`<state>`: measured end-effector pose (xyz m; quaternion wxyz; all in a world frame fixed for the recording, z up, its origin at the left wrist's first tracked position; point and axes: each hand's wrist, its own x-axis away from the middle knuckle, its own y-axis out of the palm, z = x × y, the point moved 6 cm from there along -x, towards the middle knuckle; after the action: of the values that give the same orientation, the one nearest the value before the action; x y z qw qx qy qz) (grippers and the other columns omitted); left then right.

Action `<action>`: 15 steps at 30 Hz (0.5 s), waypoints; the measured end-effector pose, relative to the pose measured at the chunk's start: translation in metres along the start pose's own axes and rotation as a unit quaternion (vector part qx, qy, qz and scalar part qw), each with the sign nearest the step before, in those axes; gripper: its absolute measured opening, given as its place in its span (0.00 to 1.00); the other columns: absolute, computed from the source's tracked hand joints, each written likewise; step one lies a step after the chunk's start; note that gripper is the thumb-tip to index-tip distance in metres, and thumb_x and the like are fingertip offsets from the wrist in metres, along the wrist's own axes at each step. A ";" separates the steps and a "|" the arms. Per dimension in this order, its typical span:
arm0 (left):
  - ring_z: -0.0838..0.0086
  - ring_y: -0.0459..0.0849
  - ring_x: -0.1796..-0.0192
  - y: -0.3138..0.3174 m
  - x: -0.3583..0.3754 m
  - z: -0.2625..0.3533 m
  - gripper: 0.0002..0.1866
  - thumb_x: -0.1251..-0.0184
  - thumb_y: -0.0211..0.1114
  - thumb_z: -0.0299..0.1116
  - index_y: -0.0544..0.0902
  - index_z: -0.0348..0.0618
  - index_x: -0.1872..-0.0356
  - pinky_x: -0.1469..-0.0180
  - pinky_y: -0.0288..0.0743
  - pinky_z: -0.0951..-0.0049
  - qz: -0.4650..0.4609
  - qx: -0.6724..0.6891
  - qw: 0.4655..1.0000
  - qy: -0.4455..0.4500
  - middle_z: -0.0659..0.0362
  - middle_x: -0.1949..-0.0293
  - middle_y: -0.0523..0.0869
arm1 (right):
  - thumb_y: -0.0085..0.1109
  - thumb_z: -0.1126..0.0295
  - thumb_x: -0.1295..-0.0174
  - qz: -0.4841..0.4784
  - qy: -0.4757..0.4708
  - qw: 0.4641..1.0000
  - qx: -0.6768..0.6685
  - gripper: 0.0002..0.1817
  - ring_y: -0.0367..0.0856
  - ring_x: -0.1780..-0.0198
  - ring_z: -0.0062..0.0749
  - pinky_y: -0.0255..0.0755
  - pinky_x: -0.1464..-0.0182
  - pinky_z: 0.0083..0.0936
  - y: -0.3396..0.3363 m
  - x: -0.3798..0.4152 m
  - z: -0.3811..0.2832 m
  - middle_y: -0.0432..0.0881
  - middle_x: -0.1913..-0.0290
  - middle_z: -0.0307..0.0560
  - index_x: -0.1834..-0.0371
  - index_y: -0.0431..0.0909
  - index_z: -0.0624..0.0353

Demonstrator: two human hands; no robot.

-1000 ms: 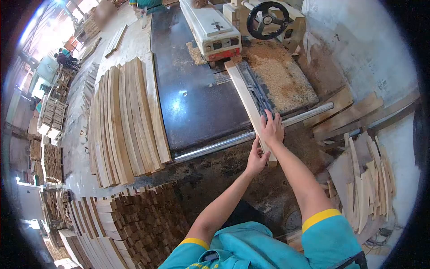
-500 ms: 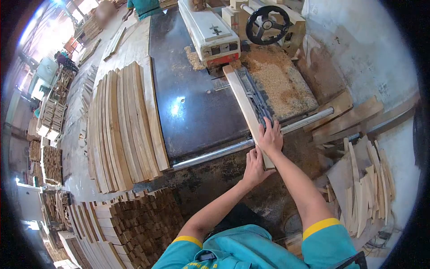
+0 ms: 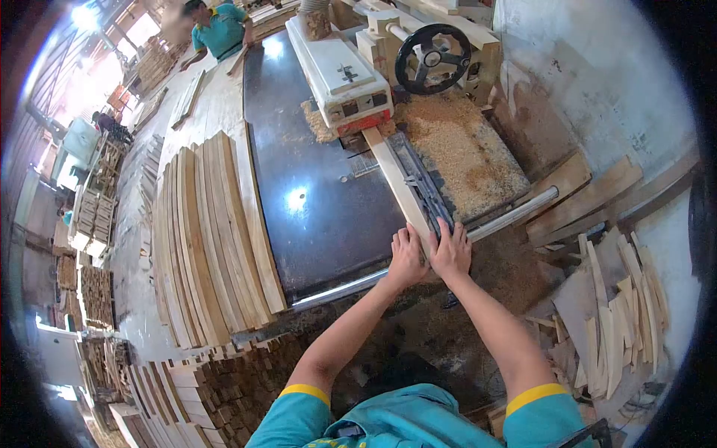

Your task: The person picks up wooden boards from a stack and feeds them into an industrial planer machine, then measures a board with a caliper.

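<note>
A long, narrow wooden board (image 3: 392, 173) lies on the machine's dark metal table (image 3: 328, 231). Its far end reaches under the red front edge of the white saw housing (image 3: 351, 97). My left hand (image 3: 408, 257) grips the near end from the left side, fingers bent over it. On the right side my right hand (image 3: 451, 252) holds the same end, its fingertips pointing forward beside the dark metal guide fence (image 3: 422, 183). The two hands are close together, and they hide the board's near end. Where the board enters the housing, the blade is out of sight.
Several long boards (image 3: 213, 239) lie side by side on the left. Sawdust (image 3: 463, 149) covers the table's right part, near a black handwheel (image 3: 433, 60). A metal rail (image 3: 515, 213) runs along the front edge. Offcuts (image 3: 612, 321) are heaped at right. Another person (image 3: 218, 33) stands beyond the table.
The board has slid forward, its far end now under the housing. My left hand moved forward with it, beside my right hand. The other person has come further into view.
</note>
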<state>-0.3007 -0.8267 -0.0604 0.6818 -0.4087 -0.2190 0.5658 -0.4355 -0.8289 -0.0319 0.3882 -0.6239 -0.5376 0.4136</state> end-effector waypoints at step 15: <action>0.35 0.69 0.31 -0.023 -0.111 -0.085 0.64 0.43 0.82 0.52 0.50 0.16 0.22 0.26 0.65 0.45 0.013 -0.007 1.000 -0.017 0.30 0.33 0.69 | 0.44 0.45 0.17 -0.004 0.008 1.000 0.023 0.34 0.70 0.28 0.70 0.66 0.31 0.63 0.001 -0.002 -0.002 0.71 0.31 0.70 0.14 0.57 0.46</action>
<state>-0.2519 -0.9589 -0.0725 0.6680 -0.4061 -0.2292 0.5799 -0.4336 -0.8309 -0.0321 0.4083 -0.6160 -0.5275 0.4190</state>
